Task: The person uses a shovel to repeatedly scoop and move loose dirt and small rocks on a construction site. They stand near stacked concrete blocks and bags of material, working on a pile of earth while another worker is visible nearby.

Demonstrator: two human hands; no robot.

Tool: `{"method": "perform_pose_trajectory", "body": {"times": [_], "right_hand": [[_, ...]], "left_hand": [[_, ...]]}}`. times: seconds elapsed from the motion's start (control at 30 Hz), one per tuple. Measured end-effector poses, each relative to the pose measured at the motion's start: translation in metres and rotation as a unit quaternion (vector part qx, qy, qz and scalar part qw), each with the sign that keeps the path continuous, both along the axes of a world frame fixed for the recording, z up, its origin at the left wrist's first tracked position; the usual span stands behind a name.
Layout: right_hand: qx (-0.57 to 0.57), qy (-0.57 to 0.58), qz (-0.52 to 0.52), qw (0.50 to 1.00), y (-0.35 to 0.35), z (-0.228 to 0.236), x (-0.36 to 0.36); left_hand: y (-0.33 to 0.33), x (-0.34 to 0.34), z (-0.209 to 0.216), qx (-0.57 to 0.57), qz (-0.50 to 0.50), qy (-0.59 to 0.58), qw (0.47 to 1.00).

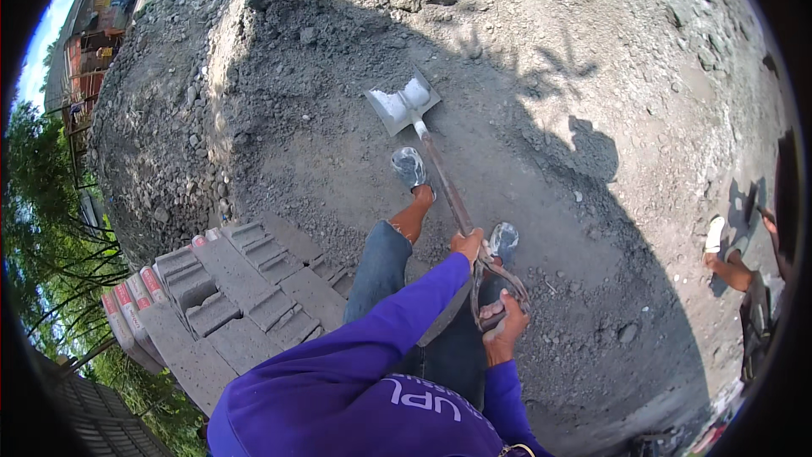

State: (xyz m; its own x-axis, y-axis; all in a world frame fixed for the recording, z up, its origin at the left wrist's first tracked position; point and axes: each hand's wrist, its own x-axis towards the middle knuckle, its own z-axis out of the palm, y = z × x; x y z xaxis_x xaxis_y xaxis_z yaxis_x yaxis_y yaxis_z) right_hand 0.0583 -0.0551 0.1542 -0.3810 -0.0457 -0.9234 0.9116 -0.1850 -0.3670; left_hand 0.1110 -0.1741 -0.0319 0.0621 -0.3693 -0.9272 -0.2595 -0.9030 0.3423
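Note:
A shovel (pixel 445 176) stretches away from me over the grey dirt, its wide square blade (pixel 394 122) at the far end. The blade's face carries bright white patches; I cannot tell whether that is bare metal or powder. My left hand (pixel 467 245) is wrapped round the lower wooden shaft, just ahead of where it splits into the handle. Behind it, my right hand (pixel 506 327) grips the end of the looped handle. The blade lies at or close to the ground, beyond my left shoe (pixel 409 167).
Stacked grey concrete blocks (pixel 224 347) stand close on my left, with filled bags (pixel 135 300) beside them. A gravel heap (pixel 173 148) rises at the far left. At the right edge, another person's leg (pixel 729 272) shows. A shadow edge crosses the rough ground.

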Motion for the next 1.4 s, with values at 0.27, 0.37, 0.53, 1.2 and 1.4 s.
{"method": "perform_pose_trajectory", "body": {"times": [0.27, 0.37, 0.53, 1.2, 1.4], "right_hand": [[-0.097, -0.018, -0.029, 0.995, -0.164, -0.088, -0.063], [-0.023, -0.018, 0.012, 1.0, -0.106, -0.122, -0.068], [-0.012, -0.01, -0.009, 1.0, -0.115, -0.147, -0.112], [0.214, 0.123, 0.099, 0.964, -0.076, -0.151, -0.152], [0.132, 0.241, 0.223, 0.935, -0.021, -0.112, -0.248]], "left_hand": [[-0.179, -0.08, -0.04, -0.003, -0.008, 0.041, 0.999], [-0.16, -0.076, -0.058, 0.006, -0.035, 0.065, 0.997], [-0.162, -0.088, -0.07, 0.093, -0.014, 0.194, 0.976], [-0.329, -0.121, -0.194, 0.007, 0.153, 0.018, 0.988], [-0.284, -0.129, -0.107, -0.044, 0.266, 0.143, 0.952]]}}
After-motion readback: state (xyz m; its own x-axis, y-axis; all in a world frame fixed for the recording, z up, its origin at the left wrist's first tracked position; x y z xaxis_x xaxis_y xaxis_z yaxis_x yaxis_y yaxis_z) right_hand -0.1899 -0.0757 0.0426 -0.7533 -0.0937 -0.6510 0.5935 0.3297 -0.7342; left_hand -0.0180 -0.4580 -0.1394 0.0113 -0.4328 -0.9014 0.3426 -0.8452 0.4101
